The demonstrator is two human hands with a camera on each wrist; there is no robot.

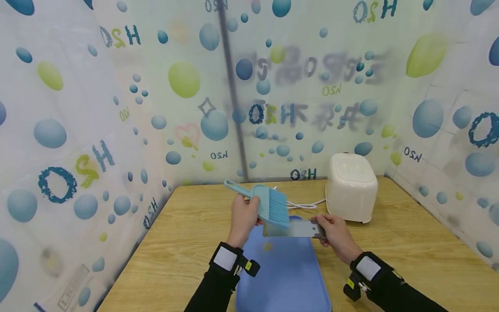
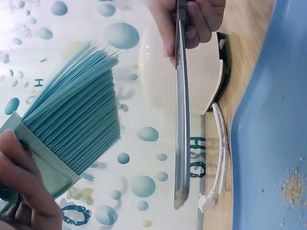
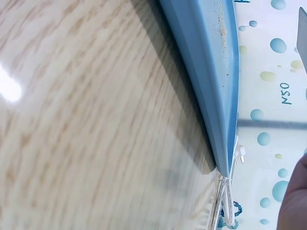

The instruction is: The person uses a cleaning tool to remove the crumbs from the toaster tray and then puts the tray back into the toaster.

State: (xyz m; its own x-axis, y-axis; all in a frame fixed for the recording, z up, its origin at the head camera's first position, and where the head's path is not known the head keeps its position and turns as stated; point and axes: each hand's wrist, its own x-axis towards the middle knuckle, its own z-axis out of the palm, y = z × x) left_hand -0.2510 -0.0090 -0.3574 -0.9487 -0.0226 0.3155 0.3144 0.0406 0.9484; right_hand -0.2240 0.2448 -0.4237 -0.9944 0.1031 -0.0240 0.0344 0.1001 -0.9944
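My left hand [image 1: 244, 219] grips a light-blue hand brush [image 1: 270, 204], its fingers curled round the base of the handle. The bristles point to the right, over a thin metal crumb tray [image 1: 298, 229]. My right hand [image 1: 338, 237] pinches the crumb tray by its grey end and holds it up, roughly level in the head view. From the left wrist view the crumb tray is seen edge-on, apart from the brush's bristles [image 2: 84, 112]. Below both hands lies a blue tray [image 1: 280, 273] with a small heap of crumbs [image 2: 293, 189] on it.
A white toaster [image 1: 352, 186] stands at the back right of the wooden table [image 1: 179, 251]. Its white cord [image 1: 302, 206] lies bundled behind the blue tray, ending in a plug [image 2: 207, 202]. A patterned curtain [image 1: 187, 121] surrounds the table at the back and sides.
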